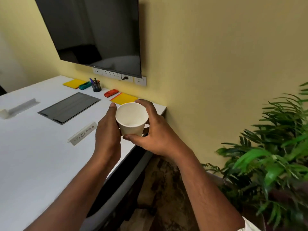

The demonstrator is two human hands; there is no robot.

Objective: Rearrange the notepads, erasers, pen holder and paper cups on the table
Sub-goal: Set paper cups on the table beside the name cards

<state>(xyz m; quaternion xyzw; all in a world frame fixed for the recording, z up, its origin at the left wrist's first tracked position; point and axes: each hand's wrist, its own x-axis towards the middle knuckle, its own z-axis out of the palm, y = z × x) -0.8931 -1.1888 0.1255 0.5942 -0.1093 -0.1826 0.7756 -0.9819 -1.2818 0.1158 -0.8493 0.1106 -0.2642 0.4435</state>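
Both hands cup a white, empty paper cup (131, 119) above the white table's (33, 147) near-right edge, just in front of the nearer yellow rectangular notepad (124, 98): the left hand (106, 130) curls against its side, and the right hand (150, 130) wraps it, thumb under the base. Thin paper walls could buckle if squeezed. Set down this close to the edge, it could tip off.

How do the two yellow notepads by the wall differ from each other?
The far notepad lies left of the pen holder, beside the green eraser; the near notepad lies right of it, beside the red eraser. The near one is partly hidden by the paper cup; the far one shows fully. Both are yellow, red-edged and flat.
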